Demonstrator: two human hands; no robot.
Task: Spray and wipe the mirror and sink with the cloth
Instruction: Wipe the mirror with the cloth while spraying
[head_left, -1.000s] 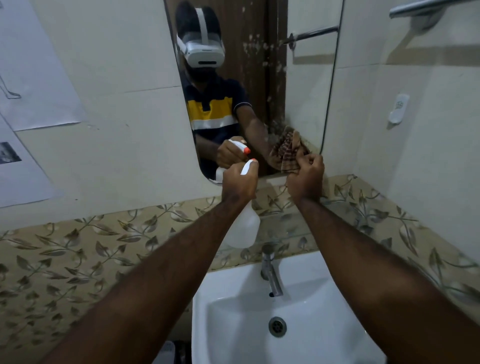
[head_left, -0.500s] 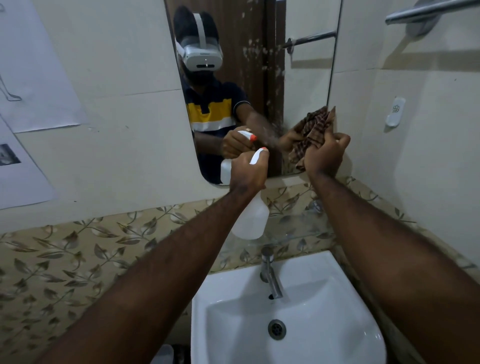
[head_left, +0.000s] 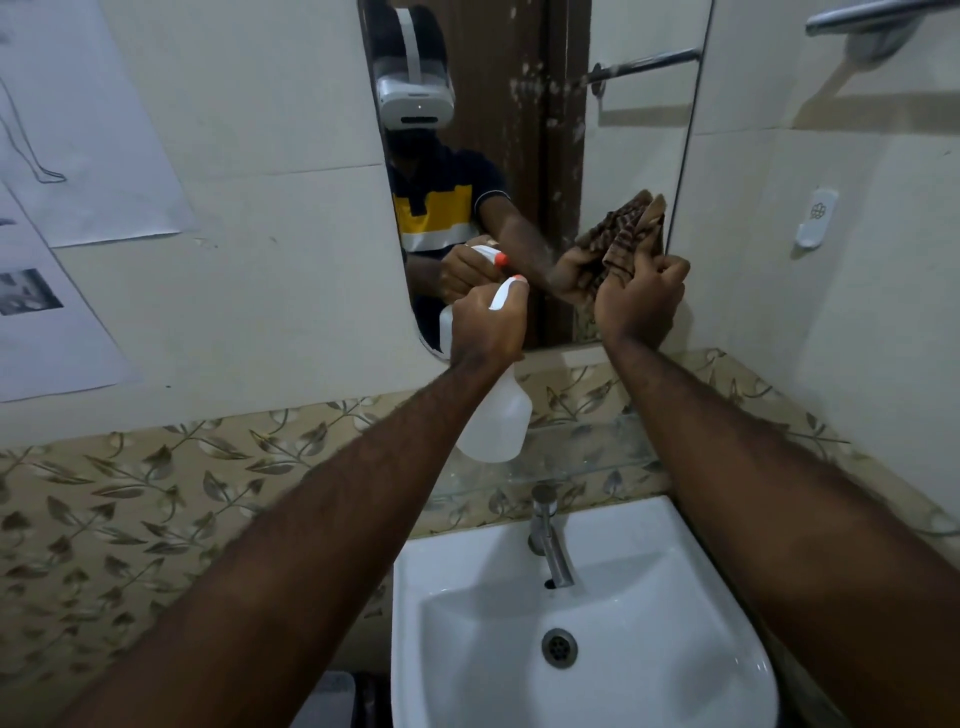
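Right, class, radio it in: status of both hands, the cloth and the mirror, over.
Left hand gripping spray bottle. Right hand pressing checked cloth on mirror, lower right. Nothing blocking.

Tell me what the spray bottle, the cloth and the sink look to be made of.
Spray bottle: translucent white plastic, going by its milky, matte body; orange nozzle tip.
Cloth: woven fabric, brown checked, soft folds and a limp edge.
Sink: glossy white, probably glazed ceramic, judging by its smooth shine and soft highlights; the drain ring looks metal.
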